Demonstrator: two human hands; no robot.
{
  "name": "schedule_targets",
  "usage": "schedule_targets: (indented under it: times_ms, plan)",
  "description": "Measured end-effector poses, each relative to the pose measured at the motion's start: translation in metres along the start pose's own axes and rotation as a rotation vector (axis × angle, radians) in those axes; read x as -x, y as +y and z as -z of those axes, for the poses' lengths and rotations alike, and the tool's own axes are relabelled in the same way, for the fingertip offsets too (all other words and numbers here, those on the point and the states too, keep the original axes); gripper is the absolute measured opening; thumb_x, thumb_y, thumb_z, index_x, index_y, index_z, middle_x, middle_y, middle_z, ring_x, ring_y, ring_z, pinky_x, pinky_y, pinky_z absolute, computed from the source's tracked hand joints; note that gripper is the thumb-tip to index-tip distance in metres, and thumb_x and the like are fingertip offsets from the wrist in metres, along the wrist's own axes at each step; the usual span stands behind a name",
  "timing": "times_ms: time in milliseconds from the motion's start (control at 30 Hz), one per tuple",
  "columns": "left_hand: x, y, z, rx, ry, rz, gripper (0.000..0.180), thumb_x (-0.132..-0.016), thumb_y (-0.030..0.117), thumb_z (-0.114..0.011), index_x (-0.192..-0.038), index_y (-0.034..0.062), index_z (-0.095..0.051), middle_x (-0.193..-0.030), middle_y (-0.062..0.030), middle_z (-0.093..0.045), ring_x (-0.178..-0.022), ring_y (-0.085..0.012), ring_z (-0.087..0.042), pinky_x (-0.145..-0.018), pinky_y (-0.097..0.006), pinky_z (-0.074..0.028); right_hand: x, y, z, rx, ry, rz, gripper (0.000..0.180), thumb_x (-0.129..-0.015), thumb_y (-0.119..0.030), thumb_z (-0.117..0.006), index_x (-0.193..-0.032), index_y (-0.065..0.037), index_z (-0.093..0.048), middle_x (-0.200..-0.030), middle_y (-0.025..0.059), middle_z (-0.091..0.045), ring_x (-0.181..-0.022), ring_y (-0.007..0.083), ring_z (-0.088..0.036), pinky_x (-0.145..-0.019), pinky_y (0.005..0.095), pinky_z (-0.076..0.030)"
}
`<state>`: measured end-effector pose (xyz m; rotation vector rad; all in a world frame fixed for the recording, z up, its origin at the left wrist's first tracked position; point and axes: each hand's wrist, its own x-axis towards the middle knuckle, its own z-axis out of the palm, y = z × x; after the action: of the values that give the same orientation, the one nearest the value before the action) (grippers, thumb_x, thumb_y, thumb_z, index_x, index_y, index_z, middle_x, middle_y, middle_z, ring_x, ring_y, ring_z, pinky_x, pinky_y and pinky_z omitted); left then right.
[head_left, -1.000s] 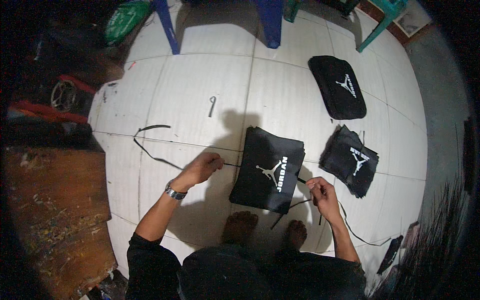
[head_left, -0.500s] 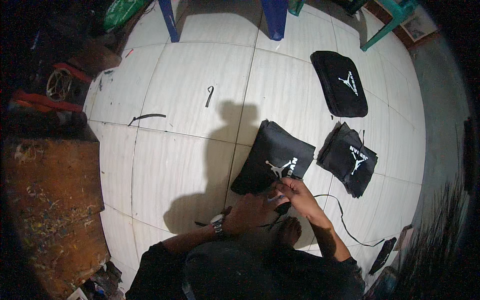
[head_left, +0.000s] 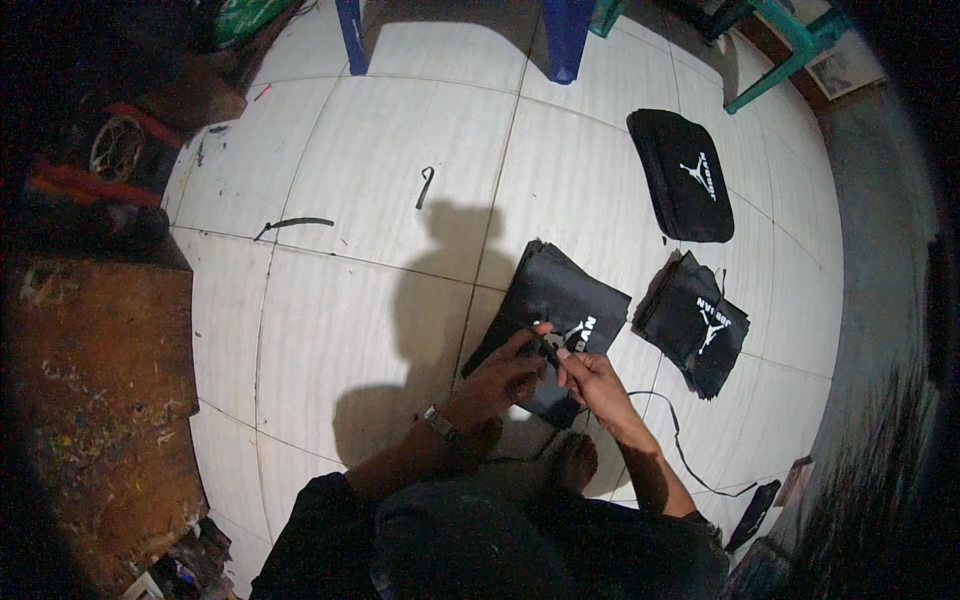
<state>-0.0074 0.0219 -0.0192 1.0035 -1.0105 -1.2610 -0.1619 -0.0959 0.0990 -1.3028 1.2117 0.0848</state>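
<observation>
Over a stack of black fabric panels [head_left: 590,290] with a white print, both hands meet at a thin black strip [head_left: 549,347]. My left hand [head_left: 498,378], a watch on its wrist, pinches it from the left with index finger and thumb. From the right, my right hand [head_left: 594,384] has its thumb and fingers closed on the strip. What exactly lies between the fingertips is small and partly hidden. Below the hands a dark flap of fabric [head_left: 553,402] hangs over the stack's near edge, close to my foot [head_left: 577,461].
Right of the stack lie another pile of black panels [head_left: 708,325] and a rounded black pile [head_left: 685,180]. A long black cord [head_left: 680,440] curls over the tiled floor. Black scraps [head_left: 300,222] lie left. A stained wooden board [head_left: 110,420] and blue stool legs [head_left: 565,45] border the area.
My left hand has moved up and forward onto the stack, its index finger now raised beside the strip. My right hand stays nearly in place, its wrist slightly turned.
</observation>
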Motion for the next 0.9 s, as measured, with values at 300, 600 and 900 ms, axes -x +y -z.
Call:
schedule_targets:
  times_ms: [300, 600, 900]
  plan:
    - [-0.024, -0.002, -0.045, 0.253, -0.196, 0.384, 0.026, -0.107, 0.024, -0.054, -0.106, 0.0013, -0.066, -0.093, -0.0108, -0.071, -0.073, -0.0177, -0.068, -0.067, -0.035, -0.056, 0.01, -0.046, 0.016, -0.114, -0.118, 0.064, 0.046, -0.109, -0.038, -0.052, -0.102, 0.005, -0.066, -0.08, 0.0141, -0.076, -0.054, 0.0167, -0.068, -0.048, 0.0277, -0.049]
    - [-0.008, 0.015, -0.031, -0.721, 0.243, -0.025, 0.035, -0.108, 0.033, -0.055, -0.106, 0.0007, -0.067, -0.081, -0.0118, -0.07, -0.073, -0.0267, -0.071, -0.063, -0.039, -0.054, 0.013, 0.034, 0.004, 0.683, 0.067, 0.515, 0.017, -0.098, -0.005, -0.057, -0.107, 0.003, -0.069, -0.091, 0.025, -0.07, -0.089, 0.0427, -0.071, -0.075, 0.0453, -0.055]
    - [-0.025, 0.034, 0.002, -0.32, -0.083, 0.101, 0.068, -0.099, 0.014, -0.068, -0.158, 0.0048, -0.037, -0.097, -0.0102, -0.067, -0.079, -0.0185, -0.064, -0.07, -0.035, -0.053, -0.029, 0.031, 0.018, -0.297, -0.025, -0.081, 0.03, -0.101, -0.025, -0.059, -0.078, -0.006, -0.061, -0.058, -0.0044, -0.045, -0.047, 0.0059, -0.036, -0.043, 0.0256, -0.026]
